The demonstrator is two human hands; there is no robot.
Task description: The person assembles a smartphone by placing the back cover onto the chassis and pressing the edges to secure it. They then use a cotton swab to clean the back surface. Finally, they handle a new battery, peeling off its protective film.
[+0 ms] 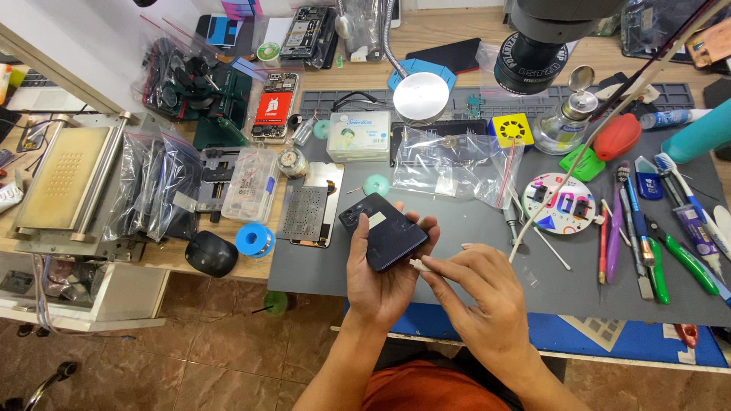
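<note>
My left hand [381, 278] cradles a dark blue smartphone [382, 230], back side up, camera cluster toward the upper left, just above the near edge of the grey work mat [472, 228]. My right hand [480, 293] pinches a small white plug [418, 265] at the phone's lower right end. A thin white cable [579, 160] runs from near that hand up and to the right across the mat.
Clear plastic bags [457, 164] lie behind the phone. Screwdrivers, tweezers and brushes [655, 243] lie in a row at right. A round white parts tray [565, 202], a red blower [617, 135] and a microscope head [533, 46] stand beyond. A metal stencil plate [306, 213] and solder spool [253, 240] lie at left.
</note>
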